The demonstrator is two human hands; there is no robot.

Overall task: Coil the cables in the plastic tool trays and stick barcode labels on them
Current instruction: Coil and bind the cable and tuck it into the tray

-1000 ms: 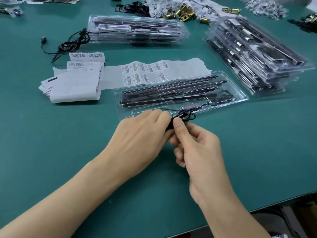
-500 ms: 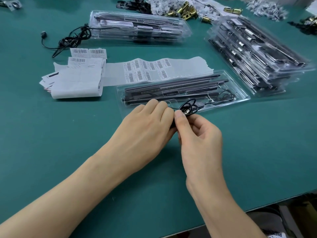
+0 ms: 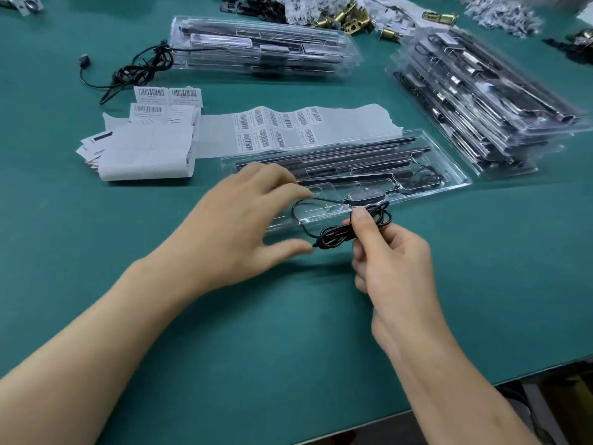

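Cable coil [image 3: 348,233] pinched in the right hand [image 3: 396,264], thumb on top, just off the near edge of the tray [image 3: 462,184]. Loose loop [image 3: 292,213] running from that pinch up into the tray. Left hand [image 3: 244,226] just left of it, fingers spread, kinda blurry, holding nothing.

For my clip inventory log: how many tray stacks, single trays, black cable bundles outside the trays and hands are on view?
Tray stacks: 2, back stack, right stack
Single tray: 1
Cable bundles: 2, held coil, loose tangle
Hands: 2, left hand, right hand
Total: 7
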